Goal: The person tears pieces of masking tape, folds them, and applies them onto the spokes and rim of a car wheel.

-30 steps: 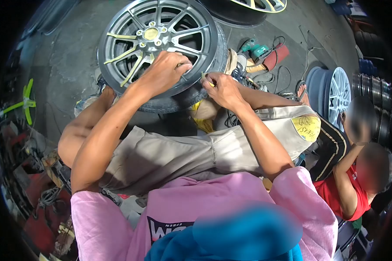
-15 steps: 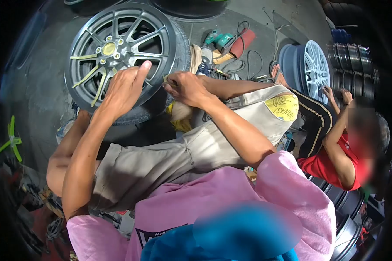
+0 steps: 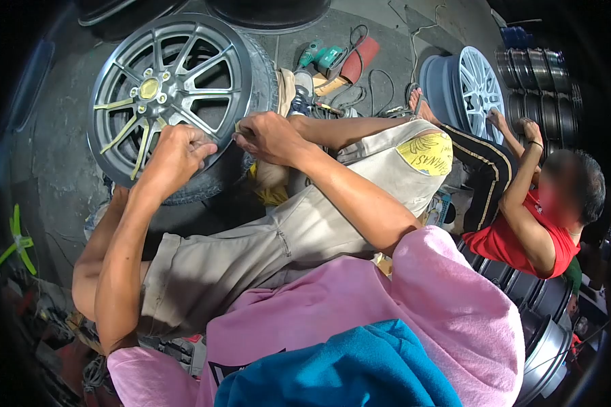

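A grey multi-spoke wheel rim (image 3: pixel 198 90) lies face up before me on a tyre (image 3: pixel 263 74). Strips of yellow masking tape (image 3: pixel 119 136) cover several spokes on its left side, and the center cap is yellow too. My left hand (image 3: pixel 176 156) is over the rim's lower part, thumb and fingers pinched together; whatever is between them is hidden. At the rim's lower right edge, my right hand (image 3: pixel 270 138) is closed, with a small piece of yellow masking tape (image 3: pixel 237 127) showing at its fingertips.
A green power tool (image 3: pixel 329 60) and its cords lie beyond the tyre, near a red roll (image 3: pixel 361 60). On the right, a person in a red shirt (image 3: pixel 523 237) sits by a light-blue rim (image 3: pixel 478 91). Dark rims (image 3: pixel 533 68) are stacked behind. A bright green cross-shaped object (image 3: pixel 22 241) is at left.
My left thumb, raised before, is now bent down against the fingers, and that hand sits lower over the rim. My right hand stays closed by the rim's edge. The whole view has shifted slightly.
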Demonstrator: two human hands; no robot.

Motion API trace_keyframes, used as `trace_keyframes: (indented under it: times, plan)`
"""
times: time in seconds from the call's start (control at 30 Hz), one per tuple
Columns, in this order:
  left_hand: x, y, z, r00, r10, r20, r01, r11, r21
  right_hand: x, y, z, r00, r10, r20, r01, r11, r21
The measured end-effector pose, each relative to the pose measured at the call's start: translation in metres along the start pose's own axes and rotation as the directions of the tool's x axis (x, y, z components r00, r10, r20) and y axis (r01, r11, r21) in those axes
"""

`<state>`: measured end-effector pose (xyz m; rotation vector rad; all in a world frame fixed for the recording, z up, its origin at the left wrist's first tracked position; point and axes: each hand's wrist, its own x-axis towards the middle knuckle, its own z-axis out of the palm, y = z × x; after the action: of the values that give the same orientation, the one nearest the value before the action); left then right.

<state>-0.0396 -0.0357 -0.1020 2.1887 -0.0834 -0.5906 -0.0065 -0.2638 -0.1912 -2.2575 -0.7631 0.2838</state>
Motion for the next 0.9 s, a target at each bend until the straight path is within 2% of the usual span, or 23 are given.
trace_keyframes:
  times: [0.03, 0.1, 0.13, 0.2, 0.23, 0.3, 0.43, 0.5, 0.53, 0.57, 0.6, 0.63, 0.7, 0.73, 0.77, 0.8, 0.83, 0.9]
  plan:
    - [0.0, 0.006, 0.0, 1.0, 0.0, -0.001, 0.0, 1.0, 0.0, 0.0, 0.0, 0.0, 1.0, 0.007, 0.005, -0.007, 1.0, -0.008]
    - [-0.001, 0.014, 0.0, 0.998, -0.05, 0.043, 0.039, 0.973, 0.227, 0.001, -0.004, -0.004, 1.0, 0.012, 0.011, -0.012, 1.0, -0.014]
    - [-0.002, 0.011, 0.002, 0.998, -0.052, 0.041, 0.041, 0.973, 0.227, 0.0, -0.006, -0.005, 1.0, 0.014, 0.014, -0.014, 0.999, -0.028]
    - [-0.001, 0.0, 0.01, 0.984, 0.179, -0.027, -0.163, 0.941, 0.297, 0.001, -0.007, -0.006, 1.0, 0.014, 0.019, -0.013, 0.999, -0.043]
    - [-0.001, -0.008, 0.015, 0.984, 0.177, -0.029, -0.16, 0.941, 0.297, 0.001, -0.007, -0.006, 1.0, 0.018, 0.026, -0.017, 0.999, -0.05]
    - [0.0, -0.02, 0.021, 0.909, 0.393, -0.137, -0.356, 0.905, 0.232, 0.002, -0.008, -0.007, 0.999, 0.02, 0.035, -0.018, 0.998, -0.056]
    - [-0.003, -0.027, 0.018, 0.911, 0.41, -0.043, -0.388, 0.888, 0.246, 0.004, -0.013, -0.013, 0.992, 0.101, 0.08, -0.1, 0.995, -0.028]
    - [-0.007, -0.013, 0.016, 0.989, 0.135, 0.056, -0.135, 0.991, 0.004, 0.005, -0.015, -0.017, 0.987, 0.137, 0.089, -0.134, 0.99, -0.039]
    - [-0.008, -0.004, 0.014, 0.989, 0.139, 0.056, -0.139, 0.99, 0.003, 0.006, -0.015, -0.019, 0.984, 0.171, 0.054, -0.173, 0.984, 0.042]
    - [-0.009, 0.01, 0.01, 0.991, -0.025, 0.128, 0.029, 0.999, -0.029, 0.007, -0.015, -0.021, 0.978, 0.207, 0.022, -0.208, 0.97, 0.123]
    - [-0.01, 0.018, 0.008, 0.961, -0.187, 0.203, 0.2, 0.979, -0.046, 0.008, -0.013, -0.022, 0.978, 0.207, 0.022, -0.208, 0.97, 0.122]
    - [-0.009, 0.02, 0.01, 0.961, -0.187, 0.203, 0.2, 0.979, -0.047, 0.01, -0.011, -0.024, 0.973, 0.229, -0.04, -0.217, 0.957, 0.195]
    - [-0.009, 0.019, 0.015, 0.974, -0.097, 0.206, 0.056, 0.978, 0.2, 0.014, -0.012, -0.033, 0.963, 0.252, -0.096, -0.218, 0.938, 0.268]
    - [-0.008, 0.009, 0.02, 0.974, -0.1, 0.204, 0.059, 0.978, 0.2, 0.016, -0.01, -0.041, 0.958, 0.271, -0.094, -0.232, 0.925, 0.302]
    - [-0.007, -0.009, 0.03, 0.984, 0.102, 0.149, -0.129, 0.974, 0.187, 0.017, -0.01, -0.047, 0.952, 0.291, -0.091, -0.246, 0.909, 0.336]
    - [-0.008, -0.018, 0.037, 0.95, 0.297, 0.091, -0.31, 0.933, 0.185, 0.02, -0.016, -0.05, 0.959, 0.215, -0.186, -0.125, 0.906, 0.406]
    - [-0.006, -0.026, 0.043, 0.954, 0.287, 0.084, -0.298, 0.936, 0.189, 0.017, -0.02, -0.059, 0.946, 0.278, -0.168, -0.2, 0.907, 0.371]
    - [-0.006, -0.027, 0.044, 0.896, 0.441, 0.054, -0.442, 0.874, 0.199, 0.019, -0.026, -0.072, 0.936, 0.337, -0.107, -0.283, 0.896, 0.341]
